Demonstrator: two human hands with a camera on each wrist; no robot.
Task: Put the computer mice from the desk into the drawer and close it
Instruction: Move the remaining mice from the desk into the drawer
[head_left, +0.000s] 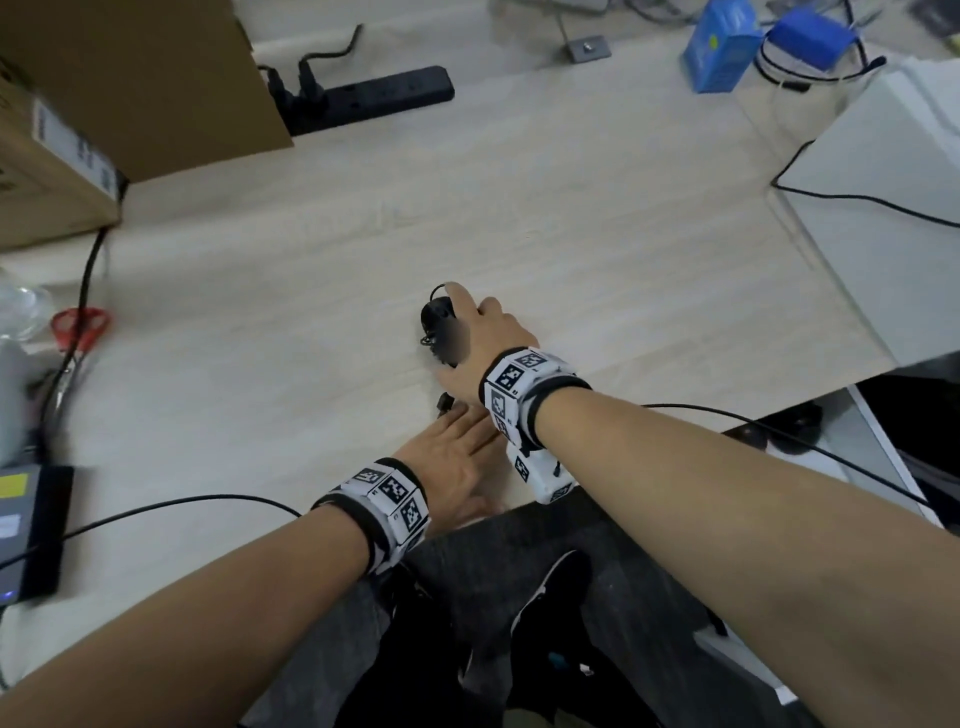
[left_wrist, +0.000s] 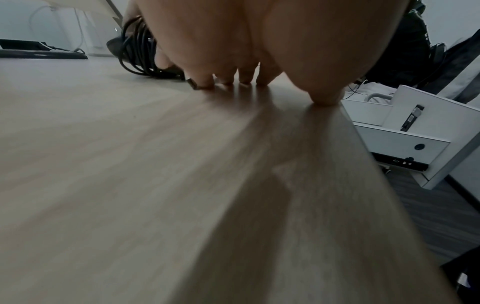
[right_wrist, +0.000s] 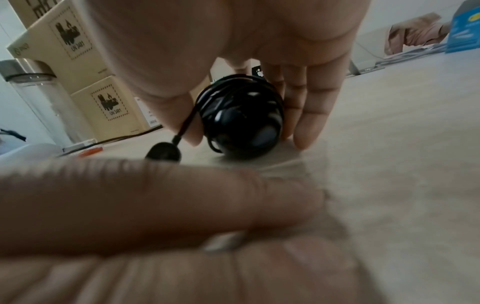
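Observation:
A black mouse (head_left: 435, 319) with its cable wound round it lies mid-desk. My right hand (head_left: 483, 332) covers it from above. In the right wrist view the thumb and fingers (right_wrist: 306, 123) flank the mouse (right_wrist: 241, 121) and press its sides. The cable's USB plug (head_left: 445, 402) trails loose toward me. My left hand (head_left: 452, 452) lies flat near the desk's front edge, fingers (left_wrist: 233, 80) straight, fingertips at the plug (left_wrist: 192, 83). The white drawer (left_wrist: 405, 142) stands pulled out below the desk's right side, its rim (head_left: 883, 441) visible in the head view.
Cardboard boxes (head_left: 130, 78) and a black power strip (head_left: 374, 96) stand at the back left. A blue carton (head_left: 719, 47) is at the back right and a white slab (head_left: 883, 182) to the right. Red scissors (head_left: 80, 322) and a black device (head_left: 31, 530) lie at the left edge.

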